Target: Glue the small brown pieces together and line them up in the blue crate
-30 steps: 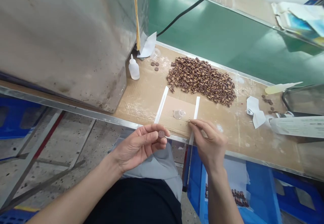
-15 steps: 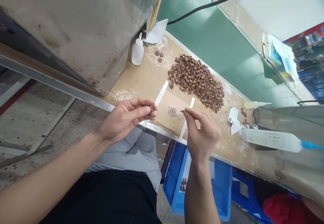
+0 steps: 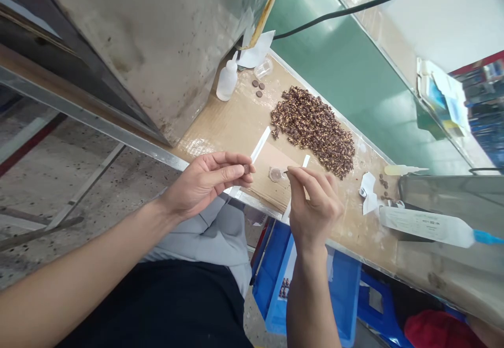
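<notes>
Your left hand (image 3: 205, 182) is raised in front of you, palm turned inward, forefinger and thumb pinched together at the tips with the other fingers (image 3: 220, 158) curled loosely above. Your bare left forearm runs in from the lower left corner, wrist slightly bent. Your right hand (image 3: 315, 206) is held upright, back of the hand toward you, thumb and forefinger closed in a fine pinch pointing up and left. Your right forearm rises nearly straight from the bottom edge. The two hands are near, not touching.
</notes>
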The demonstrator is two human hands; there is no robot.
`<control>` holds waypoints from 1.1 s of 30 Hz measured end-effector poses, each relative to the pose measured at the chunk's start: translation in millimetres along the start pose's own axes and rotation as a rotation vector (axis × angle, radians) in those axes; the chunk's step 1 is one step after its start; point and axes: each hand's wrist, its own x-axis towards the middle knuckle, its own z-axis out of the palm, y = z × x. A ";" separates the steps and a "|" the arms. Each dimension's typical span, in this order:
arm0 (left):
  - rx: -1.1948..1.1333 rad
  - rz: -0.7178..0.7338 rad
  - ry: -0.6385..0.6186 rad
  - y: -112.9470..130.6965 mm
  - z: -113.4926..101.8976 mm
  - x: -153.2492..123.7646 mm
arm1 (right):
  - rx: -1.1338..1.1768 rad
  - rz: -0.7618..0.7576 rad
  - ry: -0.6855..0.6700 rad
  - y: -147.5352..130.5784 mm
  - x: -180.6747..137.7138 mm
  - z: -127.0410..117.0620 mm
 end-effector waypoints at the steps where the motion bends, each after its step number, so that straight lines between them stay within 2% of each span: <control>1: 0.003 -0.001 -0.002 0.1 0.1 0.0 | 0.003 -0.002 0.002 0.3 -0.1 0.2; 11: 0.005 0.004 0.003 -0.2 -0.1 0.6 | 0.065 0.063 0.078 -1.2 -2.2 0.7; 19: 0.000 0.004 0.005 0.0 1.6 0.9 | 0.151 0.222 0.085 -2.9 -4.4 5.3; 33: 0.011 0.002 -0.019 0.3 0.4 1.9 | 0.125 0.147 0.092 -0.7 -5.9 12.1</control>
